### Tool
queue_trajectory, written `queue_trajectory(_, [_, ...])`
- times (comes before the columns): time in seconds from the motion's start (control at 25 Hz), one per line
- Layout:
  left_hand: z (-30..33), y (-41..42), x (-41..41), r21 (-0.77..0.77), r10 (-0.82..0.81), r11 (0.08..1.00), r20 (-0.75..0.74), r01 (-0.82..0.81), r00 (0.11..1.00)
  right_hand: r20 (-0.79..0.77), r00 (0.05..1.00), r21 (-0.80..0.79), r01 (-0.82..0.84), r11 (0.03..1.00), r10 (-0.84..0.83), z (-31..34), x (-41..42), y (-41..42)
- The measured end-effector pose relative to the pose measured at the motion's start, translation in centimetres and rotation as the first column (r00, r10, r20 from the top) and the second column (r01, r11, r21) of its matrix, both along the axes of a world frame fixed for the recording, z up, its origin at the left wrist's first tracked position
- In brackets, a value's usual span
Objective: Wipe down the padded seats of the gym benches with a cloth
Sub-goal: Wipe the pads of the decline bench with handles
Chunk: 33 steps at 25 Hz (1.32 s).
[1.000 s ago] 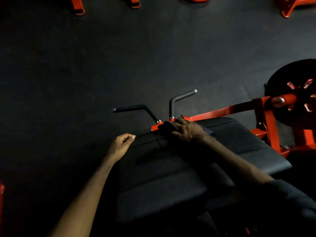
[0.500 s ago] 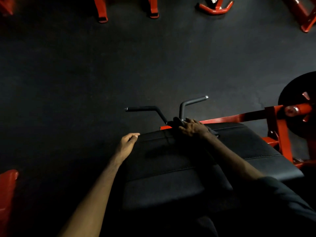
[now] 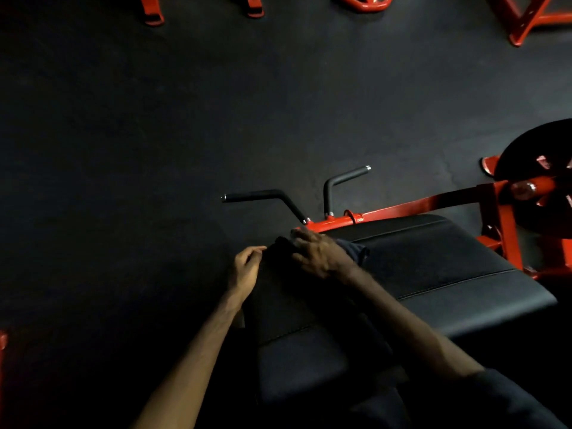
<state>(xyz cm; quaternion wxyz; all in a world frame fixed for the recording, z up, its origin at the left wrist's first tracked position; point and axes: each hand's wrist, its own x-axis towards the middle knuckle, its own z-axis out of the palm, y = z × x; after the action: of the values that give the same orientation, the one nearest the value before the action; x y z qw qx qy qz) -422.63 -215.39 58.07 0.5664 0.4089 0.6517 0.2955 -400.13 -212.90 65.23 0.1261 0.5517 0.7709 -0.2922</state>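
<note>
One pass along the padded seat's (image 3: 433, 274) far edge ends: right hand (image 3: 318, 253), fingers flat on cloth (image 3: 356, 251), reaches the slack-fingered left hand (image 3: 246, 270)

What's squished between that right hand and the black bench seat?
A dark cloth. It lies under the right hand, which presses it onto the padded seat. The head view shows its edge sticking out past the hand.

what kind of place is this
Most likely a gym: a padded bench on a red frame, a weight plate at the right, and a dark, rubber-like floor.
</note>
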Motion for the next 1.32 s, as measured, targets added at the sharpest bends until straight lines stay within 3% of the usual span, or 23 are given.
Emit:
queue_trajectory(0.08, [-0.5, 0.0, 0.0, 0.000, 0.023, 1.000, 0.023, -0.023, 0.999, 0.049, 0.999, -0.066, -0.012, 0.998, 0.016, 0.8, -0.8, 0.2])
queue_trajectory(0.24, [-1.0, 0.0, -0.3, 0.041, -0.024, 0.999, 0.007, 0.024, 1.000, 0.171, 0.970, -0.040, 0.183, 0.982, -0.174, 1.6, 0.7, 1.1])
queue_trajectory(0.4, [-1.1, -0.2, -0.3, 0.068, -0.026, 0.997, 0.013, 0.025, 1.000, 0.128, 0.988, -0.084, 0.093, 0.992, -0.082, 3.3, 1.3, -2.5])
queue_trajectory(0.56, [-1.2, -0.1, -0.4, 0.043, -0.056, 0.998, 0.033, 0.055, 0.998, 0.227, 0.938, -0.071, 0.285, 0.956, -0.263, 4.7, 1.8, -1.0])
queue_trajectory(0.72, [-1.0, -0.2, -0.2, 0.044, -0.025, 0.999, 0.041, 0.023, 0.999, 0.214, 0.964, -0.098, 0.183, 0.978, -0.159, 6.6, 2.3, -6.4])
queue_trajectory(0.88, [-1.0, -0.1, 0.0, 0.066, -0.026, 0.998, 0.031, 0.024, 0.999, 0.267, 0.927, -0.083, 0.295, 0.952, -0.264, 5.0, 1.0, -2.1])
queue_trajectory(1.08, [-0.9, -0.2, -0.3, 0.076, -0.030, 0.997, 0.035, 0.027, 0.999, 0.213, 0.970, -0.073, 0.138, 0.988, -0.120, 7.1, 0.4, -8.3])
queue_trajectory(1.24, [-1.2, -0.1, -0.3, 0.078, -0.057, 0.996, 0.044, 0.053, 0.997, 0.253, 0.941, -0.086, 0.252, 0.964, -0.223, 5.2, -2.2, -3.3])
queue_trajectory(1.32, [-0.8, -0.2, -0.4, 0.075, -0.064, 0.995, 0.065, 0.059, 0.996, 0.204, 0.962, -0.058, 0.198, 0.978, -0.183, 5.4, -3.2, -4.8])
